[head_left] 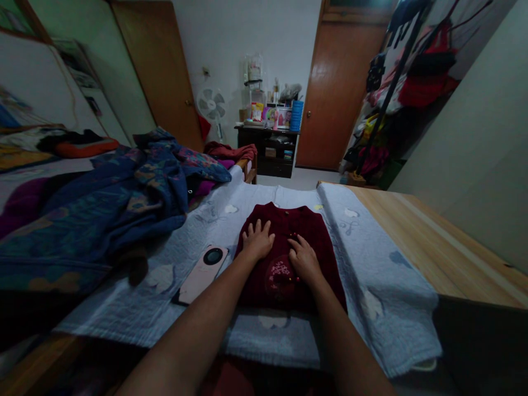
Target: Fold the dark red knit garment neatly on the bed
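Note:
A dark red garment (315,231), folded into a compact shape with a round pink embroidered patch on its front, lies on a light blue quilted cover (284,335). My left hand (258,241) rests flat on its left half, fingers spread. On the right half lies my right hand (304,257), fingers stretched and slightly bent, beside small red buttons or beads near the front opening. Neither hand grips anything. To the left of the garment, close to my left forearm, is a pale pink phone (203,276) with a round black camera ring.
A heap of blue floral clothing (144,187) covers the left side. A wooden board (437,236) borders the cover on the right. Farther off stand a white fan (211,104), a dark cabinet (268,165), a brown door (330,93) and a rack with hanging bags (424,88).

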The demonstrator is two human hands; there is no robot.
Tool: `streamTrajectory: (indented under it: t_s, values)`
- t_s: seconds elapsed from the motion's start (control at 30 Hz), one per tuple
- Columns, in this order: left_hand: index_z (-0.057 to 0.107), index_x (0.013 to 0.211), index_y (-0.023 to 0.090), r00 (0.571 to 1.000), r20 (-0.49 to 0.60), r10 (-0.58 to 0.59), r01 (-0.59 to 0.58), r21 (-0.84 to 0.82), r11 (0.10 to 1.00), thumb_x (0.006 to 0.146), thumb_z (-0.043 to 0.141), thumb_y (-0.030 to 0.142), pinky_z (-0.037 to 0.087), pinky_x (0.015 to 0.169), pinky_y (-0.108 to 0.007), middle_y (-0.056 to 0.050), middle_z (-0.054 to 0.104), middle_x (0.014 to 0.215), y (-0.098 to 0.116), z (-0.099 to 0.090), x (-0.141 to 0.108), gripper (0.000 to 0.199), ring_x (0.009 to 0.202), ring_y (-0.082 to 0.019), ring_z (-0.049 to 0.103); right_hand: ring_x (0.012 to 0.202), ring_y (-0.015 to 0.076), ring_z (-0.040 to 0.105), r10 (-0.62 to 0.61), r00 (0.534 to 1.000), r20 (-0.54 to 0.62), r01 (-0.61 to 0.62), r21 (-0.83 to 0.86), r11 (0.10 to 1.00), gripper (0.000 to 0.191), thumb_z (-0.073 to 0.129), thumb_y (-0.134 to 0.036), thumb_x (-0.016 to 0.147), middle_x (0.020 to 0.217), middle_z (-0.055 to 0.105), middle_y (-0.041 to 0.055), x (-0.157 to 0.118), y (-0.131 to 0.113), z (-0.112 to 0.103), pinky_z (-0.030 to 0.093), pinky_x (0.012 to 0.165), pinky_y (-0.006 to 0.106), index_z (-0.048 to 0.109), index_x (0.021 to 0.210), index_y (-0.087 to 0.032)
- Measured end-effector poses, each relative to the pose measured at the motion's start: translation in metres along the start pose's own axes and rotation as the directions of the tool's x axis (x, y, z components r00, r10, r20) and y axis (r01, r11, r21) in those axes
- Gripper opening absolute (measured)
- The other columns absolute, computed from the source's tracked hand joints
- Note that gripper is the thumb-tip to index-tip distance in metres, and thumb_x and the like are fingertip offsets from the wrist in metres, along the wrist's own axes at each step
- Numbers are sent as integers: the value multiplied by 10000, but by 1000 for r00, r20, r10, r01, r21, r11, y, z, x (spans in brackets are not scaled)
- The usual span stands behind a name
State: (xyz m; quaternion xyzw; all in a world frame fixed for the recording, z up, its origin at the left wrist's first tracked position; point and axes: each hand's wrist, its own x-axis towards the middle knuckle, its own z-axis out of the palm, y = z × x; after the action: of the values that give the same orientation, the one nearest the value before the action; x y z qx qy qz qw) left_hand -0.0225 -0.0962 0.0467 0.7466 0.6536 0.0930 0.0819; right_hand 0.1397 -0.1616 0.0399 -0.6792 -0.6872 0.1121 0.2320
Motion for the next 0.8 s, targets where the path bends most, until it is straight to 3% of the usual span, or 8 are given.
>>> streamTrajectory:
  t_s: [0.27,0.4,0.57,0.8]
  values:
    - [205,1466,375,991,38,-128,130,-47,990,864,350,606,204,1021,-668,-86,56,1581,17,-3,20,661,1382,-464,135,1352,223,337,-12,1000,2,12,-16,1000,464,414,-208,842,1456,401,78,0,1,1,250,1119,371,570,1279,-207]
    - [240,1468,326,994,-18,-104,104,-11,995,858,363,591,140,1072,-624,-85,86,1579,16,0,32,677,1405,-419,95,1354,220,335,-3,1000,1,3,-26,1000,468,411,-202,842,1460,396,76,0,1,2,246,1121,369,566,1284,-209]
    - [249,1473,210,997,-63,-41,42,24,999,889,299,546,160,1117,-515,-100,138,1569,9,2,46,676,1428,-315,96,1345,219,349,-10,1000,-11,10,-29,1000,465,417,-202,839,1460,395,79,-1,1,3,258,1113,372,568,1279,-216]
    - [255,1463,325,986,-6,-169,168,-31,985,823,304,670,231,1024,-645,-50,149,1572,7,1,63,728,1355,-470,203,1359,218,326,-8,1000,3,8,-37,999,477,412,-195,835,1462,393,79,-2,-1,1,244,1120,365,562,1287,-202]
